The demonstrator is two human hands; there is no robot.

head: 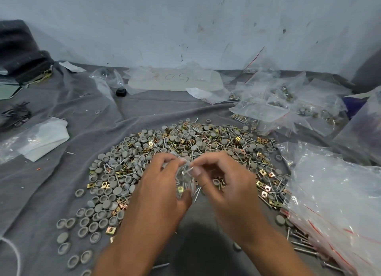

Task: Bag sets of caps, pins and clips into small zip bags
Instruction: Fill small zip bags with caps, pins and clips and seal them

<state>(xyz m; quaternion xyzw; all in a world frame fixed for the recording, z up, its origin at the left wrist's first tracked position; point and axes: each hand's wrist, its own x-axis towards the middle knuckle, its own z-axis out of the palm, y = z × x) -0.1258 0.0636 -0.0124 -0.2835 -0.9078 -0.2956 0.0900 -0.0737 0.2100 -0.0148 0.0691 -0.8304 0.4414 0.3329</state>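
A left hand (162, 185) grips a small clear zip bag (184, 178) while the right hand (222, 181) pinches its mouth, a brass clip and pins visible inside, above a heap of grey caps, pins and clips (165, 150) on grey cloth (51, 183).

This looks like a small, makeshift packing workplace rather than a home room. A wrinkled grey cloth (51, 178) is spread as the work surface against a scuffed, stained white wall (185, 28). On it lies a large loose heap of hardware: grey round caps (88, 218), metal pins (303, 243) and brass-coloured square clips (110, 230), in bulk quantities. Stacks of small clear zip bags (338, 209) with red seal lines lie at the right, and filled bags (288, 102) are piled farther back. A sheet with handwritten numbers (175, 77) lies by the wall.
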